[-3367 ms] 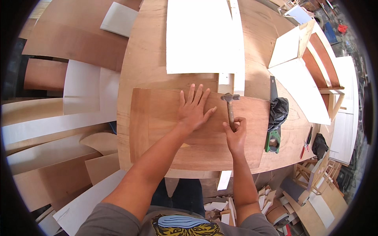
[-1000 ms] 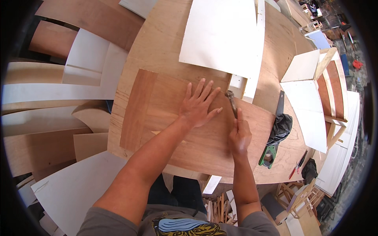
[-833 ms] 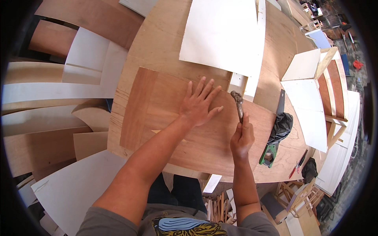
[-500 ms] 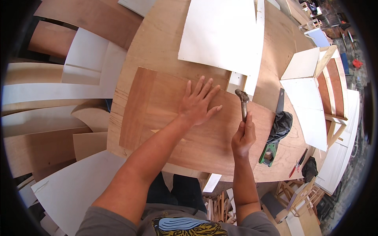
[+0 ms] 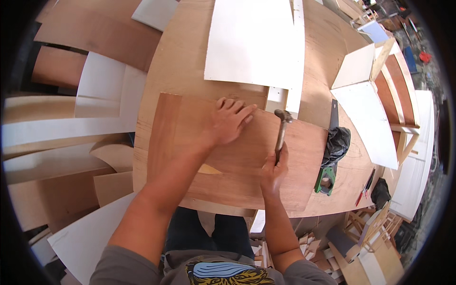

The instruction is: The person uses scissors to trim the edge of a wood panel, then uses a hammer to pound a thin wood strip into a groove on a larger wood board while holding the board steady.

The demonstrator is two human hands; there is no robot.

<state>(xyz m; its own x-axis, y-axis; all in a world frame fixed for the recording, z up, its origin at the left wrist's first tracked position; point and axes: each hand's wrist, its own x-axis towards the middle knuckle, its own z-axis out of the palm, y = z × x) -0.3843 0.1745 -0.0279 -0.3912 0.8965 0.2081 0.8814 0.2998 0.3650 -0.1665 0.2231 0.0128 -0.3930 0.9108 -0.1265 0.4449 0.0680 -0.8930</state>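
Observation:
My right hand (image 5: 273, 172) is closed round the handle of a hammer (image 5: 280, 134), its metal head pointing away from me, over the right half of a reddish plywood sheet (image 5: 242, 178). My left hand (image 5: 229, 124) rests near that sheet's far edge with bent fingers slightly apart, and I see nothing in it. Just beyond the sheet lies a large white panel (image 5: 254, 42). A narrow gap with a white strip (image 5: 276, 97) in it shows between the two, ahead of the hammer head.
To the right on the worktable (image 5: 351, 190) lie a handsaw with a green handle (image 5: 325, 181), a black plastic bag (image 5: 337, 145) and red-handled pliers (image 5: 362, 194). A white wooden frame piece (image 5: 365, 118) stands beyond them. Stacked boards (image 5: 52, 185) line the left side.
My left hand has gone from flat and spread to bent fingers. The hammer and my right hand have moved left, and the hammer now tilts differently. The whole view has shifted slightly.

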